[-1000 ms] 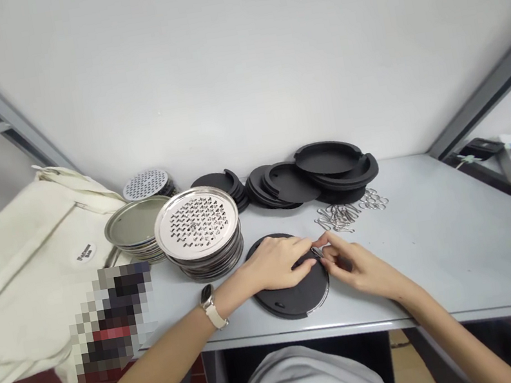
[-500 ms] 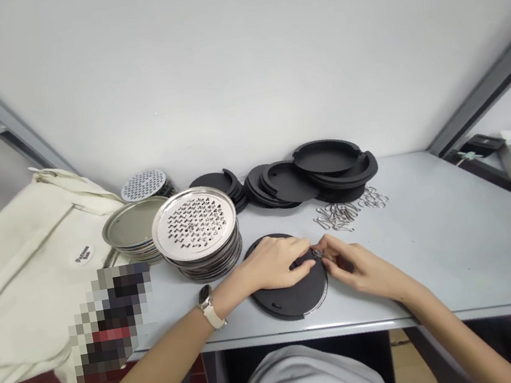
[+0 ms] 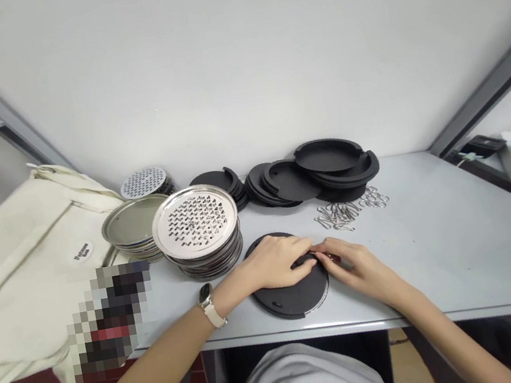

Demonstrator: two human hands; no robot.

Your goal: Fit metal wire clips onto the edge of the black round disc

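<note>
A black round lid (image 3: 297,299) lies flat near the table's front edge, a shiny metal rim showing along its lower right. Across its top rests my left hand (image 3: 279,259), thumb and fingers closed on the lid near its right edge. My right hand (image 3: 353,263) pinches at that same edge, fingertips touching those of the left. The small metal clip between them is almost wholly hidden now. Behind my right hand lie a heap of loose metal clips (image 3: 338,215) and a few wire rings (image 3: 374,198).
To the left stand stacked metal grater discs (image 3: 197,224), greenish round plates (image 3: 136,221) and a smaller grater stack (image 3: 144,184). Black lids (image 3: 290,182) and black trays (image 3: 328,156) line the wall. A cream bag (image 3: 40,253) covers the table's left end.
My right fingertips have closed in against the lid's edge and the left fingers, hiding the metal clip that showed between them before. My left hand has hardly moved.
</note>
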